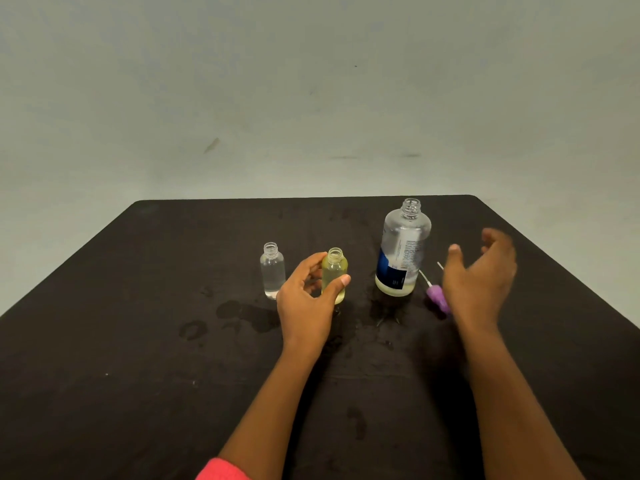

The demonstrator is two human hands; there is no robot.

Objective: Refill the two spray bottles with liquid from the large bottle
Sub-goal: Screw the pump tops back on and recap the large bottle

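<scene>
On the dark tabletop [138, 341], the left hand [304, 299] has its grip curled round the uncapped, yellow-filled spray bottle [334, 271] near the middle. Just left stands the clear spray bottle [272, 271], also uncapped. The large bottle [403, 251] stands open to the right. Beside it the blurred right hand [481, 275] hovers, grip wide, above a purple spray cap [437, 297].

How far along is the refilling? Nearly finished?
Probably close. All three bottles stand uncapped. The yellow bottle, gripped by the left hand, looks nearly full, and the large bottle holds only a little at its bottom. The clear bottle is harder to judge. The right hand is open by a purple spray top lying on the table. Recapping is left.
</scene>
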